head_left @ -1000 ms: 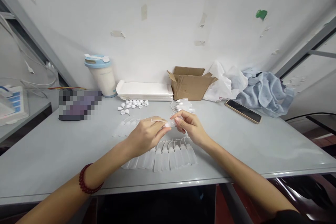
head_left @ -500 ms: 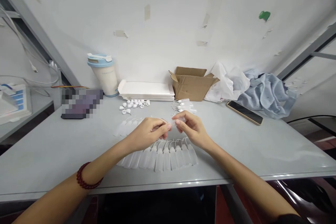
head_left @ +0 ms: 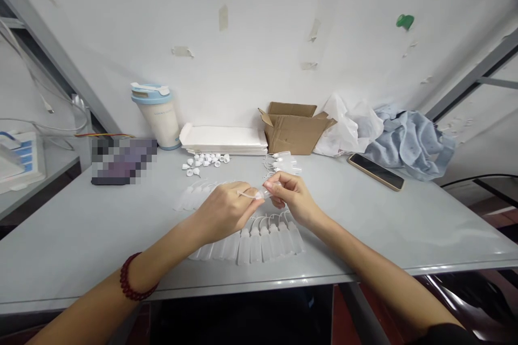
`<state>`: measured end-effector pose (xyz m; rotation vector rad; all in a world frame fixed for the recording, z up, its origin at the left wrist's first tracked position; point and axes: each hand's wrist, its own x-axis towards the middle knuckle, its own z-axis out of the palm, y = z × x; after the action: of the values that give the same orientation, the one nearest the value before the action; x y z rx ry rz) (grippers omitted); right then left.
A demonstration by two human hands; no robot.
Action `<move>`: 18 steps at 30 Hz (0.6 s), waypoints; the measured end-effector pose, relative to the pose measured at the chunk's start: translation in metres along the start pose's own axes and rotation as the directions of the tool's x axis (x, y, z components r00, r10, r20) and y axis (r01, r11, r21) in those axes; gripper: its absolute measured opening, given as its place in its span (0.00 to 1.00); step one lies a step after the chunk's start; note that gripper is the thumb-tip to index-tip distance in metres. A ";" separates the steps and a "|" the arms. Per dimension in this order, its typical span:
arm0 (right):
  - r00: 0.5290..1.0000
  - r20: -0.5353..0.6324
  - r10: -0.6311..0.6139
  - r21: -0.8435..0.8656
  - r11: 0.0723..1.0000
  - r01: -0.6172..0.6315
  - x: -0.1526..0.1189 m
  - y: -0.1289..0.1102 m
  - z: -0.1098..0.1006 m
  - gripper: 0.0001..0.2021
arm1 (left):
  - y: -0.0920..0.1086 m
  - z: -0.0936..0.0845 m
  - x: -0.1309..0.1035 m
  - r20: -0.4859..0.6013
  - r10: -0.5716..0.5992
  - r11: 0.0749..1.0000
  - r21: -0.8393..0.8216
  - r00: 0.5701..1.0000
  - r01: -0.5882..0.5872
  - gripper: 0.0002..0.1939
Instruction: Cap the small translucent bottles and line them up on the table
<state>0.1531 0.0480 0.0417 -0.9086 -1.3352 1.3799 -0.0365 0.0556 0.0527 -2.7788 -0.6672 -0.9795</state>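
Above the middle of the desk, my left hand (head_left: 229,207) pinches the white nozzle cap (head_left: 258,194), whose thin tube points left over the fingers. My right hand (head_left: 297,197) grips the small clear plastic bottle (head_left: 266,192) joined to it, mostly covered by the fingers. Below the hands, a fanned row of clear bottles (head_left: 265,242) with curved thin tubes lies on the desk. Another group of bottles (head_left: 188,197) lies partly behind my left hand. Several loose white caps (head_left: 207,159) are scattered farther back, and a few more bottles (head_left: 286,163) lie beyond my right hand.
Along the wall stand a tumbler (head_left: 157,118), stacked white trays (head_left: 224,139), an open cardboard box (head_left: 297,135), a plastic bag (head_left: 343,126) and a bundled blue cloth (head_left: 410,143). A phone (head_left: 376,171) lies at the right. A pixelated dark object (head_left: 123,161) is at the left.
My left hand has rolled over, with its back now turned more upward. The cap and its tube have come into view between the hands, which are closer together.
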 end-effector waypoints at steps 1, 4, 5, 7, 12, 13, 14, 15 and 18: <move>1.000 0.004 0.013 0.022 1.000 -0.013 0.000 0.000 0.000 0.11 | 0.000 0.000 0.000 0.008 0.014 0.998 0.053 1.000 -0.015 0.16; 0.999 0.004 0.037 0.039 0.999 -0.038 0.000 -0.002 0.001 0.12 | 0.000 0.001 -0.001 0.036 0.032 0.990 0.135 0.999 -0.037 0.15; 0.999 0.002 0.039 0.028 0.999 -0.039 0.000 -0.002 0.002 0.12 | 0.000 0.001 -0.001 0.042 0.027 0.990 0.139 0.999 -0.032 0.16; 1.000 -0.007 0.028 -0.012 1.000 -0.029 0.001 -0.004 0.002 0.12 | -0.002 0.002 -0.001 0.050 0.003 0.993 0.117 0.999 -0.009 0.16; 0.987 -0.123 -0.106 -0.148 0.985 0.088 0.008 -0.003 -0.009 0.12 | -0.014 0.001 -0.001 0.019 -0.146 0.984 -0.101 0.989 0.148 0.08; 0.972 -0.178 -0.155 -0.192 0.974 0.120 0.011 -0.003 -0.013 0.11 | -0.017 0.000 -0.001 -0.002 -0.206 0.970 -0.136 0.979 0.203 0.08; 0.953 -0.230 -0.199 -0.245 0.959 0.142 0.013 -0.003 -0.018 0.11 | -0.019 -0.001 -0.001 -0.030 -0.276 0.950 -0.159 0.961 0.268 0.11; 0.930 -0.279 -0.240 -0.298 0.942 0.154 0.016 -0.004 -0.024 0.11 | -0.021 -0.002 0.000 -0.063 -0.351 0.926 -0.173 0.934 0.336 0.15; 0.852 -0.389 -0.350 -0.428 0.888 0.169 0.024 -0.004 -0.041 0.13 | -0.023 -0.007 0.002 -0.160 -0.552 0.827 -0.230 0.818 0.513 0.19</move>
<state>0.1866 0.0813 0.0430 -1.1705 -1.3109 0.6382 -0.0491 0.0750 0.0589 -2.6010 -1.4398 -1.4839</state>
